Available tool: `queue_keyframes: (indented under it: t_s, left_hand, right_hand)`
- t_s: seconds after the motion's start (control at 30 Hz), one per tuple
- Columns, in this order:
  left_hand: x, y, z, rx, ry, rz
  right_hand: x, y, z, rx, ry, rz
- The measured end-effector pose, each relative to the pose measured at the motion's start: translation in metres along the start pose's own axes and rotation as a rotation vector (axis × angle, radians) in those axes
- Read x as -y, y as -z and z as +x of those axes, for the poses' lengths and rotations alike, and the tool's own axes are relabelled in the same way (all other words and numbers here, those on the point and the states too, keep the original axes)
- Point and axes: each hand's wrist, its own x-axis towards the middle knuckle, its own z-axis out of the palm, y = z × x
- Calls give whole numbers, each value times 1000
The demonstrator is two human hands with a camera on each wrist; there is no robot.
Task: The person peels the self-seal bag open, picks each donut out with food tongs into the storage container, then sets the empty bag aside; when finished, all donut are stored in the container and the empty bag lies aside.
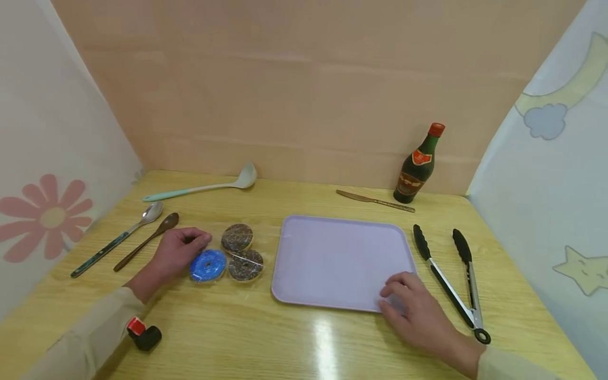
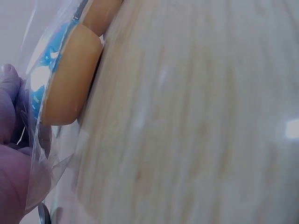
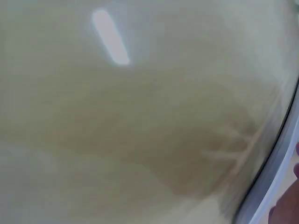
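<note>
At the left of the head view lie a blue-topped doughnut (image 1: 208, 265) and two dark-topped doughnuts (image 1: 245, 265), inside a clear plastic bag (image 2: 39, 186). My left hand (image 1: 178, 250) pinches the bag's left side, beside the blue doughnut. In the left wrist view the film crosses the fingers, and the blue doughnut's tan side (image 2: 72, 77) shows. My right hand (image 1: 415, 314) hovers over or rests on the near right corner of a lilac tray (image 1: 342, 258), fingers loosely bent; contact is hard to tell. Only its fingertips (image 3: 287, 207) appear in the right wrist view, past the tray rim.
A steel spoon (image 1: 152, 212) and a wooden spoon (image 1: 167, 224) lie left of the bag. Behind it is a ladle (image 1: 245, 177). A gold knife (image 1: 358, 197) and a standing green bottle (image 1: 417, 169) are beyond the tray. Spread tongs (image 1: 448, 285) lie at right.
</note>
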Motion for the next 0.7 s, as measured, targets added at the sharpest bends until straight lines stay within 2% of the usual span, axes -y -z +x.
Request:
queue_keyframes:
  t_s: [0.1,0.27,0.33,0.47,0.5,0.57,0.7]
  left_hand:
    - [-6,1,-1,6,-6,15]
    - [-36,5,-6,21,-20,-7]
    - [-42,7,-7,22,-22,-23]
    - [-34,7,-7,25,-15,-41]
    - [-32,7,-7,27,-12,-49]
    - [-30,6,-6,32,-15,-65]
    - [-35,6,-6,47,-31,-106]
  right_hand:
    - [-14,21,-22,-54,-149,-41]
    - [-45,54,-44,-75,-498,-86]
    - [-60,63,-48,-21,-649,-83]
    - [-82,71,-50,193,-879,40]
    - [-86,72,-50,249,-919,69]
    - [-91,71,-50,314,-943,91]
    - [-97,67,-48,339,-881,-4]
